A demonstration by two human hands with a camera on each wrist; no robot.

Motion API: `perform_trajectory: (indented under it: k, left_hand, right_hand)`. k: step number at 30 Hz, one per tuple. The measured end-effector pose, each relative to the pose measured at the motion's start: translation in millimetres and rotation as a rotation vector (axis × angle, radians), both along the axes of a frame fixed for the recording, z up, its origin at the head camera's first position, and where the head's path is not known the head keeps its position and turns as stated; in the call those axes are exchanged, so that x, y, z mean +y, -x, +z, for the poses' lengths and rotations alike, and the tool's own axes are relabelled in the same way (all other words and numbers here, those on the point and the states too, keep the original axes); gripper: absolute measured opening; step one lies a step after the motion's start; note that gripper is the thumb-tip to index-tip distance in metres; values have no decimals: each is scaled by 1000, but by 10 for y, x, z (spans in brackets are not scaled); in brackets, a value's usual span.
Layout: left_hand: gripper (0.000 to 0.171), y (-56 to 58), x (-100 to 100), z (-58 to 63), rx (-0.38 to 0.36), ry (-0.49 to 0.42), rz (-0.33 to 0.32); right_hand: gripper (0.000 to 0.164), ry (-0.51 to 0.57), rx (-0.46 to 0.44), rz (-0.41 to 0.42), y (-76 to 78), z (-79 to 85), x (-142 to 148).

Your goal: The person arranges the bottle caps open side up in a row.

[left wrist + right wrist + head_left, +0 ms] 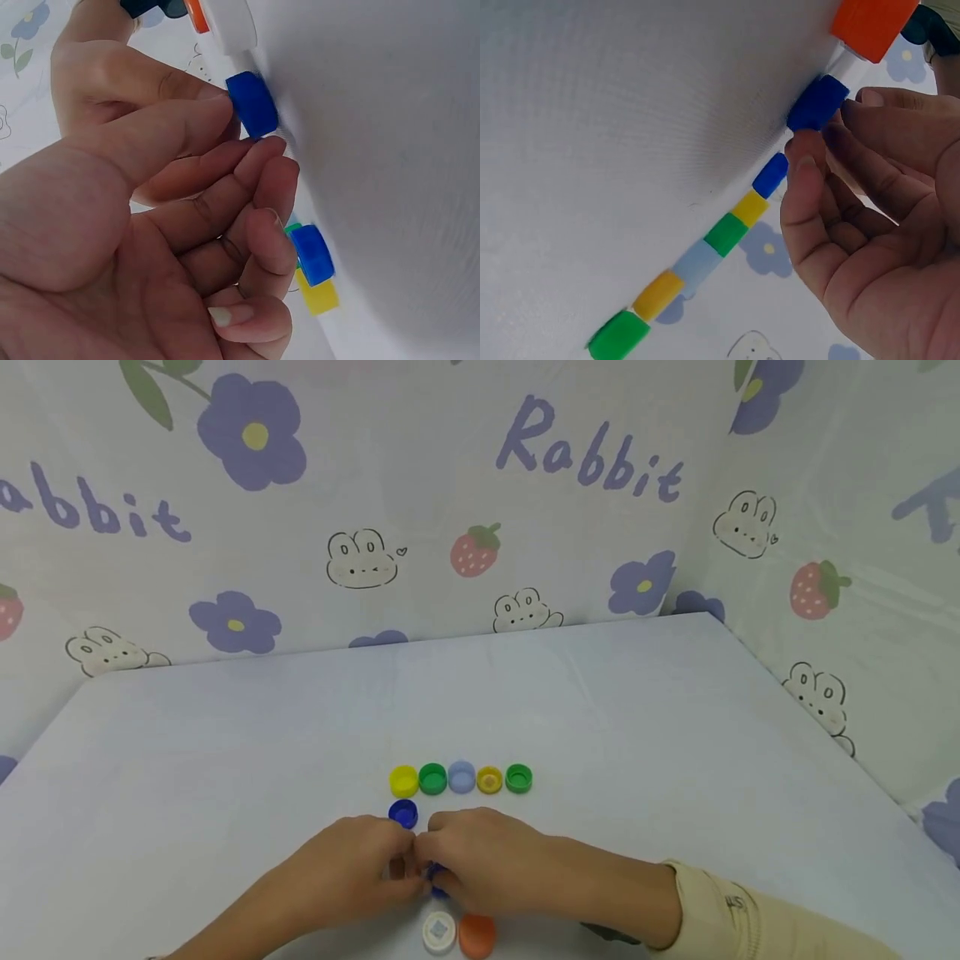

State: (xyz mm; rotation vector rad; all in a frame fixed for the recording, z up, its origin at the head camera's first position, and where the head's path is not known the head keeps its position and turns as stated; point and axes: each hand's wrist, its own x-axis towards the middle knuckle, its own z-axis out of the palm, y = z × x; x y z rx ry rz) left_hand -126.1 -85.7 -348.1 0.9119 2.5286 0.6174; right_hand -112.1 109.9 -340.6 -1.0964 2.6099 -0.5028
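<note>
Both hands meet over a dark blue bottle cap (438,882) low in the middle of the head view, mostly hidden by fingers there. The left wrist view shows this blue cap (253,103) between the thumb and fingertips of my left hand (352,872). From the other side, my right hand (495,864) has its thumb and finger at the same cap (819,103). Just beyond the hands lies another dark blue cap (403,813). Nearer to me are a white cap (438,932) and an orange cap (477,936), side by side.
A row of caps stretches behind the hands: yellow (403,782), green (432,779), light blue (462,777), golden yellow (490,780) and green (519,778). They stand on a white tabletop (637,718). Printed rabbit-pattern cloth (420,468) rises behind and at the right.
</note>
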Motion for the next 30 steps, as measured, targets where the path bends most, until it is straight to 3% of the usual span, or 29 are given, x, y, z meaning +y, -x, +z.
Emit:
perform_trajectory:
  k: [5,9,15,22,30]
  left_hand:
    - [16,5,20,-6,-5,9,11]
    - [21,8,59,-11,6,29,16]
    - [24,26,112,2,7,40,15]
    - [24,68,102,41,170,12,11]
    - [26,155,191,45,310,55,66]
  right_hand:
    - [20,-8,-29,-21,-10,-3,51]
    - [28,-63,-2,-35,-14,-14,66]
    - [21,-32,62,-40,8,-28,74]
    - [18,-47,52,-100,111,23,76]
    - [12,17,154,-82,248,-13,61]
